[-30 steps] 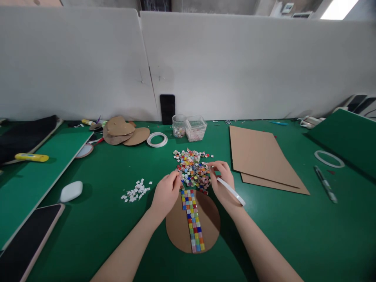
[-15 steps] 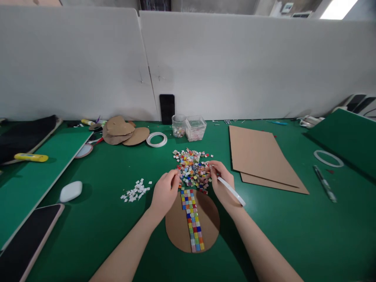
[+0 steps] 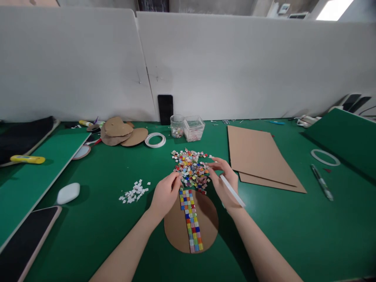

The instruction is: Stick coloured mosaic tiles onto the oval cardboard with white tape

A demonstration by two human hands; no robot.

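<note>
A round cardboard piece [image 3: 173, 229] lies on the green table, with a band of coloured mosaic tiles [image 3: 192, 221] running down its middle. Beyond it spreads a heap of loose mosaic tiles [image 3: 190, 164]. My left hand [image 3: 165, 192] is at the heap's near left side, thumb and forefinger pinched together; whatever is between them is too small to make out. At the heap's right edge, my right hand [image 3: 225, 182] has its thumb and forefinger apart by the tiles. A slim white stick-like tool [image 3: 232, 190] is tucked in that hand, slanting toward the wrist.
White paper-like bits [image 3: 135, 192] lie left of my left hand. Cardboard sheets [image 3: 261, 156] are on the right, cardboard discs [image 3: 117, 132] back left. A clear cup [image 3: 177, 126], a clear square box [image 3: 194, 129] and a black phone [image 3: 165, 109] stand at the back.
My right thumb and forefinger have spread farther apart, and the white tool has turned slightly in the hand. My left hand stays pinched. The whole view has shifted a little.
</note>
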